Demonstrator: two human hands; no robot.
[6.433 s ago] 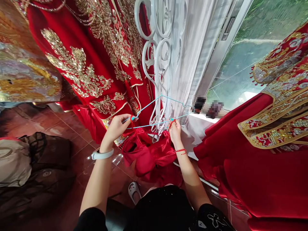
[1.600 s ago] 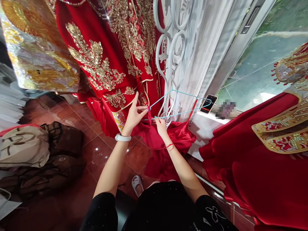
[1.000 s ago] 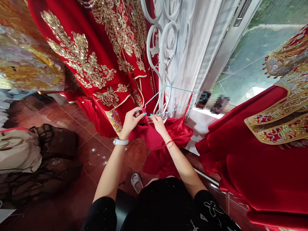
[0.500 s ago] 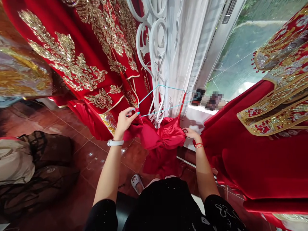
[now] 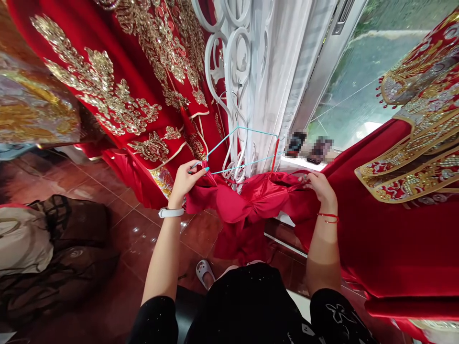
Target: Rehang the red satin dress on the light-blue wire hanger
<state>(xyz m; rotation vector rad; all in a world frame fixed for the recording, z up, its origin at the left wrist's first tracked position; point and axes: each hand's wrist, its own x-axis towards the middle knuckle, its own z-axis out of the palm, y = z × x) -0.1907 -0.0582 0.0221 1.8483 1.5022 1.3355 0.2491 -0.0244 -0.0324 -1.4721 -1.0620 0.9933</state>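
A red satin dress (image 5: 233,203) hangs in front of me from a thin light-blue wire hanger (image 5: 258,130), which is hooked on the white scrolled metal stand (image 5: 238,52). My left hand (image 5: 188,181) is closed at the hanger's left end, pinching the dress's strap there. With fingers pinched together, my right hand (image 5: 319,184) grips the dress's right upper edge and holds it out to the side. A thin red strap (image 5: 275,155) loops over the hanger's right end. The dress's lower part hangs down toward the floor.
Red gowns with gold embroidery (image 5: 118,91) hang at the left, and a red velvet garment with beaded trim (image 5: 387,224) at the right. Brown bags (image 5: 77,224) lie on the tiled floor (image 5: 143,243). A window (image 5: 358,91) stands behind.
My right hand has moved right and slightly up, drawing the dress's right side outward, so the bodice is spread wider. My left hand stays at the hanger's left end.
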